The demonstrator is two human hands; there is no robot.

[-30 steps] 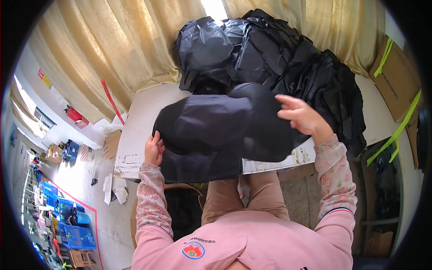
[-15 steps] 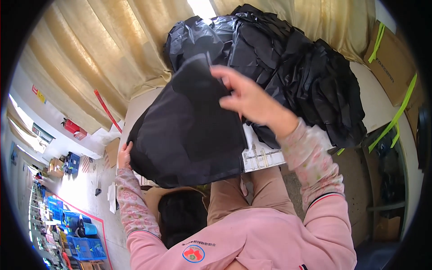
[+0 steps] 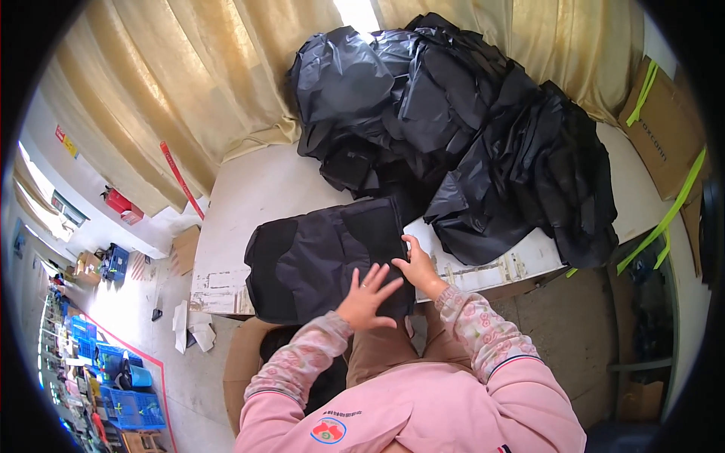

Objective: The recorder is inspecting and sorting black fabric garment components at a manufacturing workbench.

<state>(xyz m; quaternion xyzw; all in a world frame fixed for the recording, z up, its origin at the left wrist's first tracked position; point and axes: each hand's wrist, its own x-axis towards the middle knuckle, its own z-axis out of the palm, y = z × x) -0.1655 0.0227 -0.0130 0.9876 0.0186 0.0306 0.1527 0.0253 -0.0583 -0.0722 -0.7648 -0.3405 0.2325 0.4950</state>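
A flat black fabric piece (image 3: 317,253), with smoother panels at its ends and a seamed middle, lies at the table's front edge and hangs a little over it. My left hand (image 3: 368,296) is spread open over its near right part, fingers pointing away from me. At the right edge of the fabric is my right hand (image 3: 419,270), thumb and forefinger apart and the other fingers partly hidden; nothing shows gripped between them. Behind lies a big crumpled heap of shiny black sheets (image 3: 453,98).
The pale table (image 3: 242,185) has a worn front edge. An open cardboard box (image 3: 236,366) with black material stands below it, by my legs. Curtains (image 3: 189,83) hang behind. Cardboard (image 3: 649,124) with yellow-green straps leans at the right. Blue crates (image 3: 136,408) stand on the floor at far left.
The black fabric piece has come down from being held up and now lies flat. My left hand has left its left edge and moved right; my right hand has come down nearer me.
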